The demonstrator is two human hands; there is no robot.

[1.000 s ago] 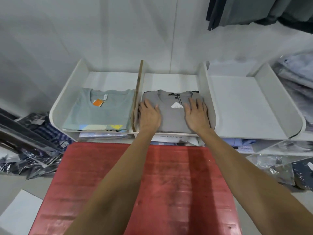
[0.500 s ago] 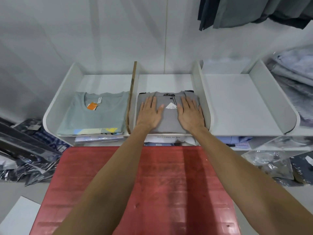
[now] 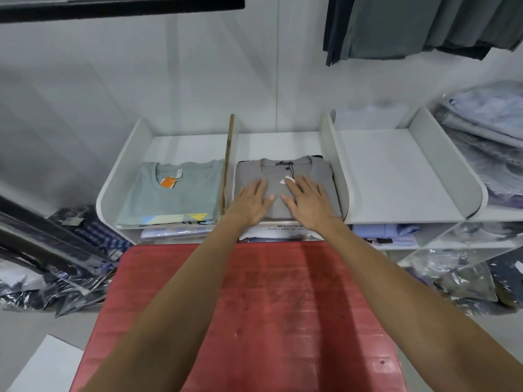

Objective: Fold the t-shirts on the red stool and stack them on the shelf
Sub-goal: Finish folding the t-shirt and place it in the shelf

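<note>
Since a moment earlier, both hands have slid inward across the folded grey t-shirt (image 3: 283, 179), so the thumbs now nearly meet at its middle instead of lying near its outer edges.

The left hand (image 3: 252, 198) and the right hand (image 3: 307, 200) lie flat on the shirt, palms down, fingers straight and slightly spread; neither grip is closed on anything. The right hand's fingertips (image 3: 290, 181) touch a small white tag (image 3: 283, 181) that lies on the shirt below its collar.

The grey t-shirt sits in the middle compartment of a white shelf (image 3: 396, 176), collar toward the wall, on top of other folded garments whose edges show beneath it. A thin wooden divider (image 3: 227, 162) separates this compartment from the left one, where a folded pale blue-green t-shirt (image 3: 175, 193) with an orange tag (image 3: 167, 182) lies on a stack. The right compartment shows only its white floor.

In the foreground, beneath both forearms, is the red stool (image 3: 271, 306), its top bare of shirts. Plastic-wrapped clothing (image 3: 56, 278) is piled on the floor to the left, and more bagged garments (image 3: 481, 142) lie at the right. Dark clothes (image 3: 410, 24) hang at the upper right.
</note>
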